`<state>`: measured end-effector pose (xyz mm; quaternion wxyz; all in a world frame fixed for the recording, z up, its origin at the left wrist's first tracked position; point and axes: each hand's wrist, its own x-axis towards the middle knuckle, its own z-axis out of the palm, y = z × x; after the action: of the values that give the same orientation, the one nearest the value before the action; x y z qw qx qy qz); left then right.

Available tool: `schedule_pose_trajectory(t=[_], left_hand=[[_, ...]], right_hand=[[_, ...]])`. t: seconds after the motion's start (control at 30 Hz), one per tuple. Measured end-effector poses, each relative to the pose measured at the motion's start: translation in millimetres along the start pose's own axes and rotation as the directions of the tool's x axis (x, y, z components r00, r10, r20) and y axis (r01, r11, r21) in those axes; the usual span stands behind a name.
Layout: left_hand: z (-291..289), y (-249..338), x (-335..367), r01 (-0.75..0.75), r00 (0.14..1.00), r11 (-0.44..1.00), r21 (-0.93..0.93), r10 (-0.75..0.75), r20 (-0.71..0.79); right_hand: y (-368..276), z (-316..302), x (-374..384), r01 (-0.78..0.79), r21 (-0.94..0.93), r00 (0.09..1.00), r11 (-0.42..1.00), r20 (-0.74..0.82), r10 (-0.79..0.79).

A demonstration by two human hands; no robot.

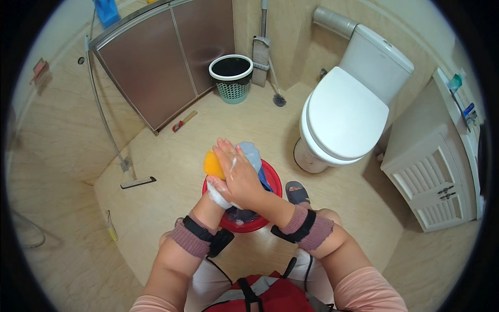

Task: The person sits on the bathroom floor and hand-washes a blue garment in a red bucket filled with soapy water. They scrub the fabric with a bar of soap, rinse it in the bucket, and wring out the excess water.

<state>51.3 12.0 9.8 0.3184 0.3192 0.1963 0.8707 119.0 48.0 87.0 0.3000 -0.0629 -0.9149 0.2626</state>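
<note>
A red basin [276, 177] stands on the floor between my feet, with wet light blue cloth [249, 155] and dark cloth [240, 214] in it. Above it my hands cross. My right hand [236, 174], wet and streaked with white suds, has a yellow-orange block [212, 165], looking like soap or a sponge, between thumb and fingers. My left hand [207, 208] is beneath the right; only its wrist side shows, and its fingers are hidden. White foam [218, 195] lies across that wrist.
A white toilet [347, 114] stands at the right, near a white cabinet [431, 177]. Behind the basin are a green bin [232, 89], a toilet brush [279, 99] and a small red brush [178, 125]. A floor squeegee [138, 182] leans at the left.
</note>
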Motion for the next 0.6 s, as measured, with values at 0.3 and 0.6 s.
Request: schedule_pose_trajectory(t=[0.3,0.6], left_hand=[[33.6,42.8,3.5,0.254,0.889,0.917,0.307,-0.346,0.299],[34.1,52.5,14.9,0.130,0.845,0.874,0.468,-0.345,0.408]], right_hand=[[46.8,-26.5,13.2,-0.268,0.102,0.959,0.958,-0.071,0.276],[51.8,-31.8,12.0,-0.323,0.094,0.946,0.942,-0.011,0.325]])
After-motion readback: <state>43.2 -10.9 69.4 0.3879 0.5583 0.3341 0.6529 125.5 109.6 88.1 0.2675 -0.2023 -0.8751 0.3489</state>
